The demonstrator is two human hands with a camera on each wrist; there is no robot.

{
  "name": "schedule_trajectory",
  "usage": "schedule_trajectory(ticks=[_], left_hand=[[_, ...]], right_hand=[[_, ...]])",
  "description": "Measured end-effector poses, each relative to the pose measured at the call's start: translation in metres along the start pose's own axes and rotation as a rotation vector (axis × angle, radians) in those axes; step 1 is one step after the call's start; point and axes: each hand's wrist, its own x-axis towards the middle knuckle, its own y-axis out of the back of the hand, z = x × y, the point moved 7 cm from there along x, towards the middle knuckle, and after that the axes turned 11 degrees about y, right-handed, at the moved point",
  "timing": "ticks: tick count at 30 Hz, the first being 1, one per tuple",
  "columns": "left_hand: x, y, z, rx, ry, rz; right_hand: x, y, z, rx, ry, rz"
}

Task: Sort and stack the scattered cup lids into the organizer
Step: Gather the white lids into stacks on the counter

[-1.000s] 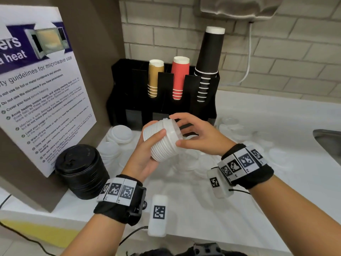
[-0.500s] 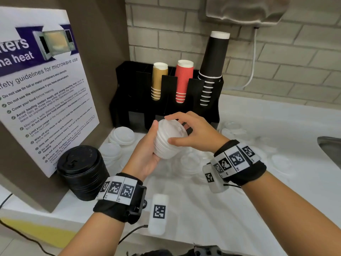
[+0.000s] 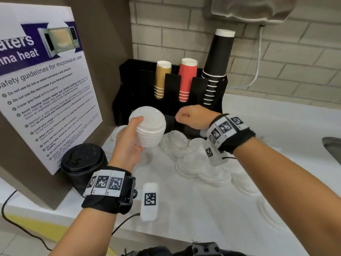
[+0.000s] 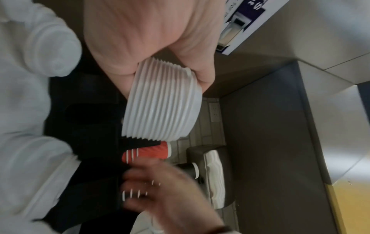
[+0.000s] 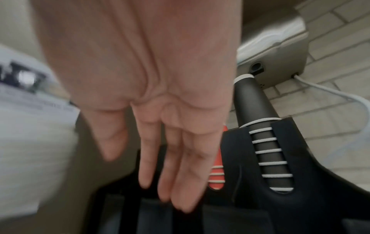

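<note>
A: Organizer position?
B: Black organizer [image 3: 195, 100] stood just beyond both hands, cups in its upper slots.
A: White lid stack?
B: Stack of white lids [image 3: 149, 129] was gripped in the left hand [image 3: 127, 145], thumb on top, held above the counter.
A: Right hand?
B: Right hand [image 3: 195, 117], just right of the stack, fingers straight, held nothing.
A: Loose lids?
B: Clear lids [image 3: 186, 154] lay below the right hand.
</note>
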Motion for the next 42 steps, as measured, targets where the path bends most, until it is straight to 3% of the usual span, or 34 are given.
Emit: schedule_trajectory(ticks=[3,8,12,17,22,30,42], left_hand=[[-0.003,0.003,0.013,-0.018,-0.064,0.033],[-0.007,0.005,0.023,0.005,-0.096,0.011],[-0.01,0.009,0.026,0.012,-0.101,0.012],[-0.013,0.013,0.032,0.008,-0.105,0.01],[-0.016,0.014,0.043,-0.017,-0.142,0.007],[-0.02,0.012,0.043,-0.005,-0.14,0.009],[-0.021,0.013,0.042,0.005,-0.142,0.011]], right_hand=[[0.02,-0.045,0.028,-0.249,-0.15,-0.341],[0.061,-0.099,0.043,-0.463,-0.136,-0.452],[0.081,-0.114,0.041,-0.606,-0.09,-0.449],[0.082,-0.105,0.039,-0.597,-0.023,-0.407],[0.092,-0.077,0.01,-0.533,-0.051,-0.311],[0.076,-0.111,0.018,-0.783,-0.058,-0.517],[0.063,-0.113,0.038,-0.619,-0.169,-0.447]])
